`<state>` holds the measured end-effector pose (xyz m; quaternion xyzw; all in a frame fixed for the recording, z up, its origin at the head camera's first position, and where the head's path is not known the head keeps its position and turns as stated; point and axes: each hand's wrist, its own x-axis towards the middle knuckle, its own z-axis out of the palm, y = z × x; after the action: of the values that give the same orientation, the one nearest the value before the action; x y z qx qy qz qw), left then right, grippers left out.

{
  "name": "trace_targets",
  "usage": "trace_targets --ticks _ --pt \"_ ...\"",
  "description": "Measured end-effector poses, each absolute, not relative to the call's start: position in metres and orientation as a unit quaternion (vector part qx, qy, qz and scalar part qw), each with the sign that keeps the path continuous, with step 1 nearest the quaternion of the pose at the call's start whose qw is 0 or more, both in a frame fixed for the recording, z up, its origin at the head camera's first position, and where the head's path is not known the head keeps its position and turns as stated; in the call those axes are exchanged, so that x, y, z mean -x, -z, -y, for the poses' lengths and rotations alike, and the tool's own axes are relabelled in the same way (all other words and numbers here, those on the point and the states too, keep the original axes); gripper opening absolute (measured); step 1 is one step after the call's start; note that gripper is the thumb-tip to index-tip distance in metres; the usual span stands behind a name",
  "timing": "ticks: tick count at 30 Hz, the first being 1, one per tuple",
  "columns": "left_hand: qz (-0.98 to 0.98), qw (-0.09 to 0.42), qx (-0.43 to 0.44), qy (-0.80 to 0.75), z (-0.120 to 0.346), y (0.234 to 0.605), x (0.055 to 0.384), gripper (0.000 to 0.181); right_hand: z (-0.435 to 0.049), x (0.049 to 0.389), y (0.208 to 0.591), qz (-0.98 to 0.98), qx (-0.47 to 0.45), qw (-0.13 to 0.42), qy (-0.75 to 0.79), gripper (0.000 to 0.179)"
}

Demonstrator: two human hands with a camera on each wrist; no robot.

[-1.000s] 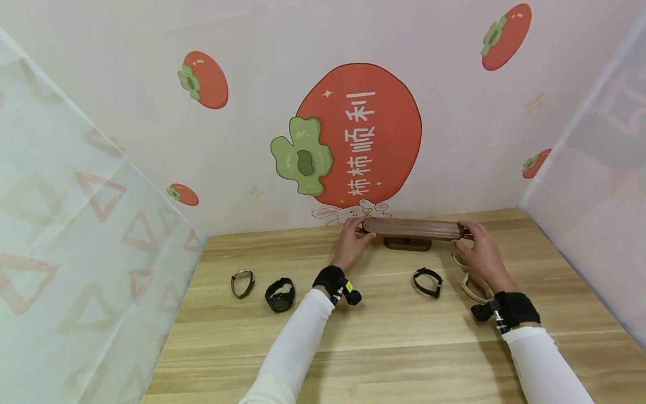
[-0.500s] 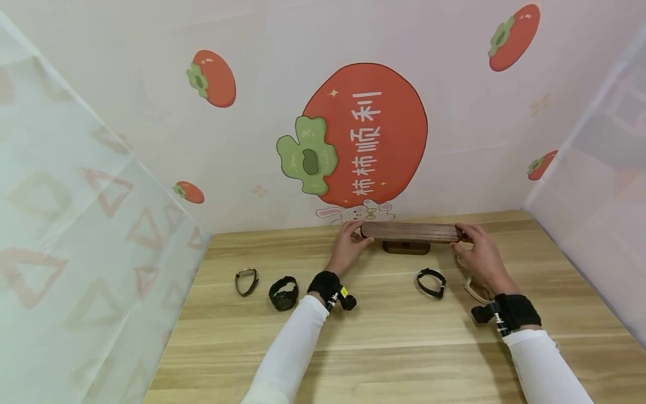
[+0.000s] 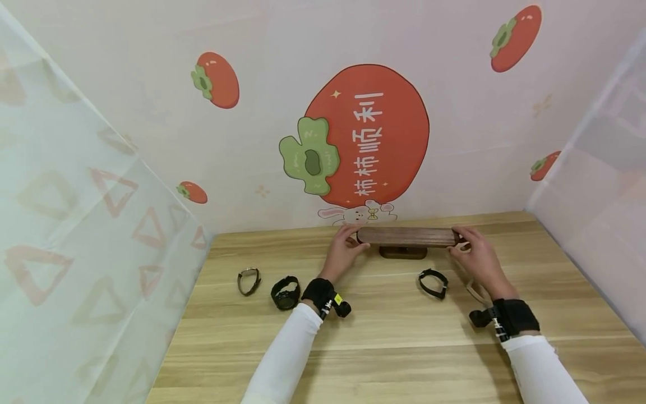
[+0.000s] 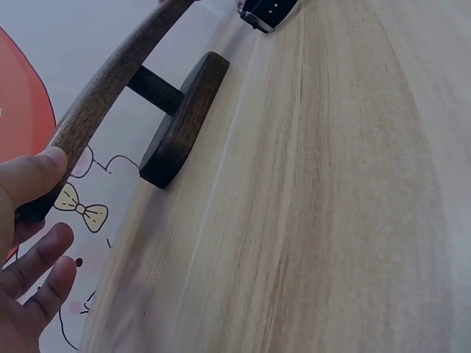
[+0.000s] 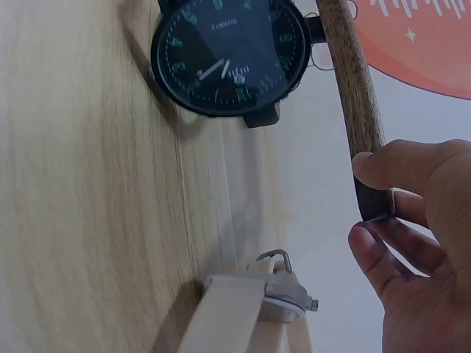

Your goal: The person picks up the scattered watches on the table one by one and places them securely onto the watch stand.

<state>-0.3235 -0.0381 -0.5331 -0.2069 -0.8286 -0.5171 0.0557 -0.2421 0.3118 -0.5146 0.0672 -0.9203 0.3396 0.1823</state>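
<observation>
A dark brown wooden display stand has a long bar on a short post, with a rounded base beneath. My left hand pinches the bar's left end; in the left wrist view its thumb presses the face of the bar. At the other end, my right hand pinches the bar between thumb and fingers. A black-strapped watch stands in front of the base, its dark dial large in the right wrist view. Below the right hand is a pale-strapped watch, partly hidden in the head view.
On the left side of the wooden table are a thin brown-strapped watch and a chunky black watch. A white wall with a big red persimmon print rises right behind the stand, and printed sheets enclose both sides.
Both hands have drawn the stand a little toward me and slightly left, away from the back wall. Their grip on the ends stays the same. The head view has shifted slightly.
</observation>
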Motion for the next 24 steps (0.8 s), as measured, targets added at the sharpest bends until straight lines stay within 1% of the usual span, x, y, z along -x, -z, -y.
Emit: trace_targets --ticks 6,24 --pt "0.834 0.043 0.194 0.515 0.046 0.533 0.319 0.057 -0.307 0.24 0.513 0.919 -0.072 0.184 -0.342 0.057" --pt "0.846 0.04 0.175 0.502 0.064 0.529 0.301 0.055 -0.296 0.233 0.51 0.923 -0.067 0.154 -0.345 0.059"
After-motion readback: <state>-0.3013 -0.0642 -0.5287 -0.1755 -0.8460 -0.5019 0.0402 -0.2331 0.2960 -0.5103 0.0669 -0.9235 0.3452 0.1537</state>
